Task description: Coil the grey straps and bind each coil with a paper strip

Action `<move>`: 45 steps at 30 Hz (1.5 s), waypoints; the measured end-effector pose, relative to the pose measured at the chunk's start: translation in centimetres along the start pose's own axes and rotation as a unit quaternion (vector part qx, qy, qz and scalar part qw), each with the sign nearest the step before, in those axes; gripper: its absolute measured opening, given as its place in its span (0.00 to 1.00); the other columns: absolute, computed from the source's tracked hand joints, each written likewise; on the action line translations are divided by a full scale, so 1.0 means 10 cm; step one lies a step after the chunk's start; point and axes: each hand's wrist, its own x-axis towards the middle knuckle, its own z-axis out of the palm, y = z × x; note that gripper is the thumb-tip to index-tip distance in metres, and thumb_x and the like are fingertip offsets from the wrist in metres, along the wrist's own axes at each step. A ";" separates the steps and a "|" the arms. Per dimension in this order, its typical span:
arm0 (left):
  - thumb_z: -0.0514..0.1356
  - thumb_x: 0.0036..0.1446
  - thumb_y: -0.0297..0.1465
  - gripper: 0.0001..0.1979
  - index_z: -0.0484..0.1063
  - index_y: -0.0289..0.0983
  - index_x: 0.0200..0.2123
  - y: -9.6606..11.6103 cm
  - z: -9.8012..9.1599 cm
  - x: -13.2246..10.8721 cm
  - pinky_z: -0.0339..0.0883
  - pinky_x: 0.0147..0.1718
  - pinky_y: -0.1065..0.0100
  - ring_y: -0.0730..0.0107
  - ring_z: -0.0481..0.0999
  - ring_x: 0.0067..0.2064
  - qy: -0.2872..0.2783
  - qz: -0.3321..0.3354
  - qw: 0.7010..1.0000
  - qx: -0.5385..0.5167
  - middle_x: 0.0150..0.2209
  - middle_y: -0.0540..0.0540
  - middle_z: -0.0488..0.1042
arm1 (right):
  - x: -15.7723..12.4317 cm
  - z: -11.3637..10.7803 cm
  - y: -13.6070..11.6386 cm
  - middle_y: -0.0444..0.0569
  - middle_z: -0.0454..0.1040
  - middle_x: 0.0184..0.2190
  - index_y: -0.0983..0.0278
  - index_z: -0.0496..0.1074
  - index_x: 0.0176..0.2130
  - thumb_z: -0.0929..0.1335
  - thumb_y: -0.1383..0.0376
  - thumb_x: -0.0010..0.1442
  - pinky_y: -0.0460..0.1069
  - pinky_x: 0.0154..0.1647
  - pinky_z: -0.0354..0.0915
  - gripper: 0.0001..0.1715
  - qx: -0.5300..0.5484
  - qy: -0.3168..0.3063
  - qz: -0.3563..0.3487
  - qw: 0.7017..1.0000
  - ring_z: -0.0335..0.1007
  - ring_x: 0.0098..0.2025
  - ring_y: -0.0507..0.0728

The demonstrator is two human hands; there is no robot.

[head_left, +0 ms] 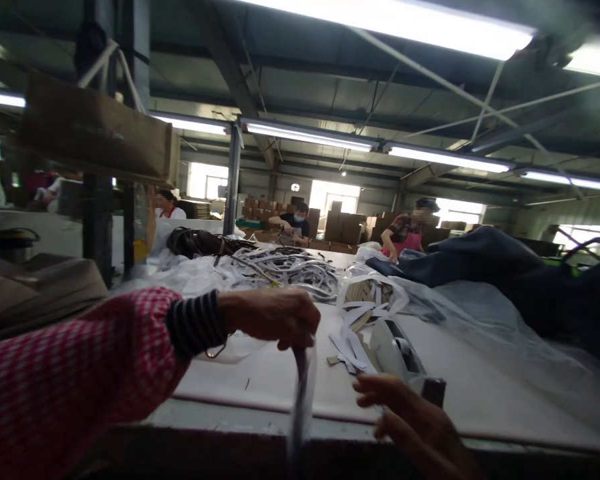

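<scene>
My left hand [277, 317] is closed around the top of a grey strip [301, 393], maybe a strap, which hangs past the table's front edge and is smeared by motion. To the right, my right hand [410, 417] has its fingers apart and holds nothing visible. Just beyond those fingers stands a white tape dispenser [387, 343] with a dark end. White and beige flat strips [350, 350] lie loose beside the dispenser, spilling from a clear plastic bag [400, 293].
A tangled heap of grey and white straps [300, 270] covers the table's far side, with dark straps [195, 243] to its left. Dark blue fabric [500, 260] is piled at right. A brown bag [100, 127] hangs upper left. Several people work farther back.
</scene>
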 end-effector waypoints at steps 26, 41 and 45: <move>0.71 0.50 0.39 0.13 0.74 0.36 0.27 -0.23 0.05 0.03 0.56 0.23 0.71 0.71 0.67 0.25 -0.018 -0.048 0.996 0.069 0.22 0.53 0.70 | 0.52 0.40 0.03 0.38 0.59 0.16 0.68 0.75 0.33 0.67 0.44 0.67 0.46 0.20 0.42 0.30 0.210 -0.081 0.065 0.972 0.47 0.18 0.46; 0.73 0.49 0.36 0.10 0.84 0.37 0.34 -0.50 0.44 -0.11 0.48 0.20 0.72 0.76 0.63 0.23 -0.089 -0.119 0.938 -0.312 0.25 0.50 0.74 | 0.66 -0.05 -0.26 0.40 0.66 0.21 0.63 0.79 0.37 0.75 0.51 0.58 0.47 0.26 0.55 0.18 0.076 -0.055 -0.021 0.995 0.59 0.25 0.51; 0.73 0.48 0.36 0.09 0.84 0.37 0.31 -0.57 0.49 -0.14 0.47 0.20 0.72 0.77 0.60 0.23 -0.099 -0.148 0.945 -0.274 0.22 0.52 0.70 | 0.60 -0.13 -0.13 0.45 0.76 0.29 0.61 0.82 0.39 0.76 0.51 0.57 0.49 0.32 0.62 0.17 -0.006 -0.107 -0.003 0.994 0.70 0.33 0.57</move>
